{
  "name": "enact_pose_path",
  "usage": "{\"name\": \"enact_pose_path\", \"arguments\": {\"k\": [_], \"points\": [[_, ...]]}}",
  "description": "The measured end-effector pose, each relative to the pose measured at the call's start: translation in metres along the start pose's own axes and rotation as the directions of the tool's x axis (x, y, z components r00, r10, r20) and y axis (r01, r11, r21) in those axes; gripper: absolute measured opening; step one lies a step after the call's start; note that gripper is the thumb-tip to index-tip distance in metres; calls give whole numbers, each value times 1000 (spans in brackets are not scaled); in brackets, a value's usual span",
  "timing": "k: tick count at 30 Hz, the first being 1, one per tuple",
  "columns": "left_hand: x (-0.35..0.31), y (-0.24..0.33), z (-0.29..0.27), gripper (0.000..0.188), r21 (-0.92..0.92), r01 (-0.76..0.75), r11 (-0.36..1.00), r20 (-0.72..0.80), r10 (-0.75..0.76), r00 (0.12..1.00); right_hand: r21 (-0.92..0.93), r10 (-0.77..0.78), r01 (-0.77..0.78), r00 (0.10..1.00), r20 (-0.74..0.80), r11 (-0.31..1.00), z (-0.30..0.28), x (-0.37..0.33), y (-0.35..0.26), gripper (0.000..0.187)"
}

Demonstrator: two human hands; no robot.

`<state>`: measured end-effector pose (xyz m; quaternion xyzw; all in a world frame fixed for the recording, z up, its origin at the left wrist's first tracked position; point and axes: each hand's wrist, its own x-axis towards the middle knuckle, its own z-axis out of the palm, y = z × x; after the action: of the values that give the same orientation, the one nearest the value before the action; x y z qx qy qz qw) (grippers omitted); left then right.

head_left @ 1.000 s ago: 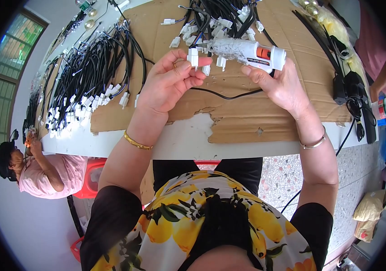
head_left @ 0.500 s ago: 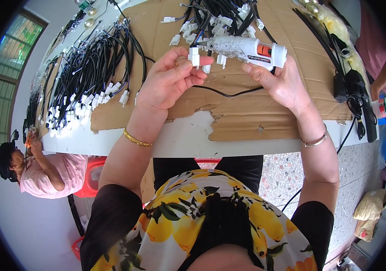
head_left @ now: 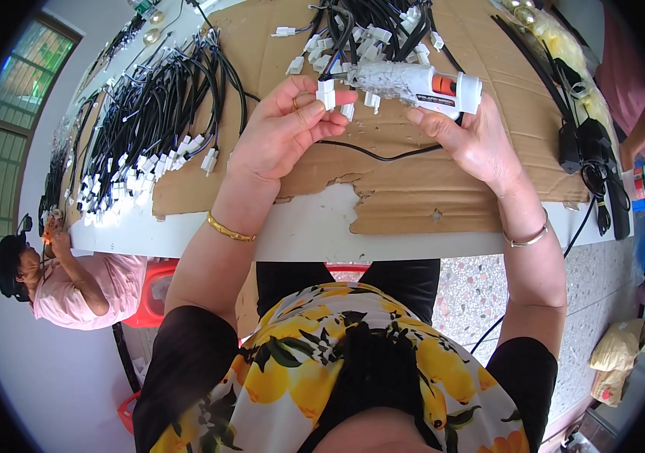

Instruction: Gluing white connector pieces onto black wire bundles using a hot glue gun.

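Pinched between the thumb and fingers of my left hand (head_left: 283, 130) is a white plastic connector (head_left: 326, 93), with thin wires rising from its top. My right hand (head_left: 475, 143) wraps round a white hot glue gun (head_left: 396, 81) with an orange part near its rear; its barrel lies sideways, pointing left. The gun's tip meets or almost meets the wire end of the connector; a gap cannot be made out. Clear glue-like film coats the barrel. Just beyond hangs a bundle of black cables (head_left: 371, 30) with white connectors.
Brown cardboard (head_left: 413, 204) with a torn edge covers the white table (head_left: 300, 234). To the left lies a large pile of black cables (head_left: 152, 113). Black adapters (head_left: 590, 143) lie at the right edge. A co-worker in pink (head_left: 96, 291) sits at left; another person's arm (head_left: 643, 124) shows at right.
Almost nothing differs. Both hands, with the connector and the glue gun, have shifted very slightly to the right in the picture.
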<state>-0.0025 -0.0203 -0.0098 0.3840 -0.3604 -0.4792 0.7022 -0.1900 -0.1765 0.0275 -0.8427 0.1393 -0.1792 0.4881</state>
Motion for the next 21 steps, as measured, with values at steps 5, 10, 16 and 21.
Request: {"name": "enact_pose_path", "arguments": {"k": [5, 10, 16, 21], "points": [[1, 0, -1, 14, 17, -2, 1000, -7, 2, 1000, 40, 4, -4, 1000, 8, 999, -1, 0, 1, 29], [1, 1, 1, 15, 53, -1, 999, -34, 3, 999, 106, -30, 28, 1000, 10, 994, -3, 0, -2, 29], [-1, 1, 0, 16, 60, 3, 998, -48, 0, 999, 165, -1, -2, 1000, 18, 986, -3, 1, 0, 32], [0, 2, 1, 16, 78, -4, 997, -49, 8, 999, 225, -2, -2, 1000, 17, 974, -3, 1, 1, 33]]}}
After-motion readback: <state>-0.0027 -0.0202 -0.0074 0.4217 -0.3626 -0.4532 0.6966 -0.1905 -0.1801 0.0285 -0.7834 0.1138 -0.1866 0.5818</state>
